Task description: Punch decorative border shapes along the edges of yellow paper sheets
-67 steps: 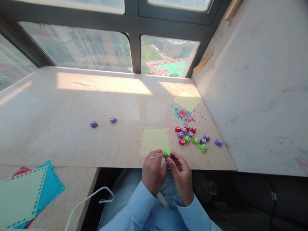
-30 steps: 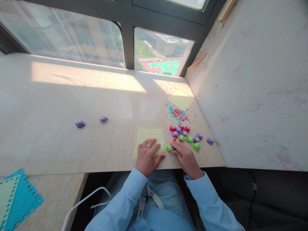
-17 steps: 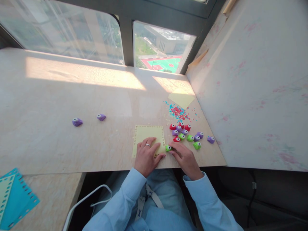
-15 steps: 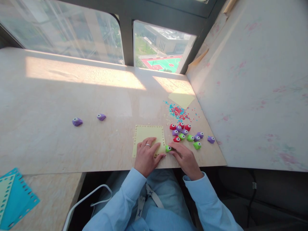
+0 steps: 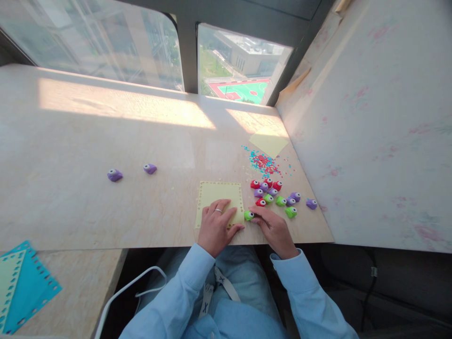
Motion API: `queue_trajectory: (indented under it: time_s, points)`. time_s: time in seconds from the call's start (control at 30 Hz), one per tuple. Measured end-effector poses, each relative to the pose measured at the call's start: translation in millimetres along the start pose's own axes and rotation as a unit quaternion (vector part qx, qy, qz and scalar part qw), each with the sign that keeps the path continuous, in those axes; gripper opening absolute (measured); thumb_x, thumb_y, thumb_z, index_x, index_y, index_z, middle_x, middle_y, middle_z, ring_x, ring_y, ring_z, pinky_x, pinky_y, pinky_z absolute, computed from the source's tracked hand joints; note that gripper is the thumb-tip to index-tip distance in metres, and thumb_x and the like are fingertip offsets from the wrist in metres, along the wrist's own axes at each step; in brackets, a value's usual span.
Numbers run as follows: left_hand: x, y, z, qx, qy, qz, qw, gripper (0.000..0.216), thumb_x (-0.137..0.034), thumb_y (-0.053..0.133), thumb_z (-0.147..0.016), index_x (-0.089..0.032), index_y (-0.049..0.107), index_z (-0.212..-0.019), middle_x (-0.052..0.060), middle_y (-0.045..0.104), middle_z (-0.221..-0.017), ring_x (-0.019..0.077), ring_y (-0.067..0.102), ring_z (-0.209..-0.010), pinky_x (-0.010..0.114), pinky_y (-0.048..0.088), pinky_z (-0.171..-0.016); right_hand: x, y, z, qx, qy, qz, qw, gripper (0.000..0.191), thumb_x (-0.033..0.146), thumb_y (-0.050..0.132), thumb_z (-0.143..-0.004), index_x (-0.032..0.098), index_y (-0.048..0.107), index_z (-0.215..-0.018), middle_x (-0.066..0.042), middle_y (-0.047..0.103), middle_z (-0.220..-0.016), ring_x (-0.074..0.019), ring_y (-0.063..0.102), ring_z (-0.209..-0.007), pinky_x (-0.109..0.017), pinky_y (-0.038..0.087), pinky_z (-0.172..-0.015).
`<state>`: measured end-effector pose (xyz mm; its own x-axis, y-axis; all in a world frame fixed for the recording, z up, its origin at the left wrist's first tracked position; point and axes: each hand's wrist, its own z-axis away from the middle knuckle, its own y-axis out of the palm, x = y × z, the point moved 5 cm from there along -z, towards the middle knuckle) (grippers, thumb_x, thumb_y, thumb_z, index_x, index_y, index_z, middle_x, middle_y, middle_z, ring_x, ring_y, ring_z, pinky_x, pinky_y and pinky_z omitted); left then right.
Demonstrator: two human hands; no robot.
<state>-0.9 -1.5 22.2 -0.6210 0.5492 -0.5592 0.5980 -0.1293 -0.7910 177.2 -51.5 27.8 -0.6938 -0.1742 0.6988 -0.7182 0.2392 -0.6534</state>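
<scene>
A pale yellow sheet of paper (image 5: 221, 193) with punched holes along its edges lies near the table's front edge. My left hand (image 5: 217, 223) rests on its lower part with the fingers spread, a ring on one of them. At the sheet's right edge sits a small green hole punch (image 5: 248, 215) with an eye-like button. The fingers of my right hand (image 5: 273, 228) close on this punch from the right. Whether the paper's edge is inside the punch I cannot tell.
Several red, purple and green hole punches (image 5: 268, 191) cluster to the right. Behind them are a heap of paper dots (image 5: 264, 163) and another yellow sheet (image 5: 270, 142). Two purple punches (image 5: 115, 175) stand at left. Punched blue paper (image 5: 33, 289) lies lower left. A wall (image 5: 381, 141) borders the right.
The view has shifted slightly. Both hands stay almost where they were, with the green hole punch still at the sheet's right edge.
</scene>
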Motion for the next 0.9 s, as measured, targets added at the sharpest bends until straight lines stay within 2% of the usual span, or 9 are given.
queue_trajectory:
  time_s: [0.9]
  points:
    - [-0.5,0.0,1.4,0.002,0.005,-0.006,1.0,0.04,-0.047,0.073,-0.079,-0.023,0.069,-0.111,0.013,0.061,-0.131,0.0319,0.052,-0.121,0.047,0.042,-0.092,2.4,6.3,-6.6,0.016,-0.008,-0.009,1.0,0.028,0.02,0.055,-0.093,0.025,0.07,-0.116,-0.007,0.073,-0.112,-0.0222,0.068,-0.106,-0.039,0.055,-0.095]
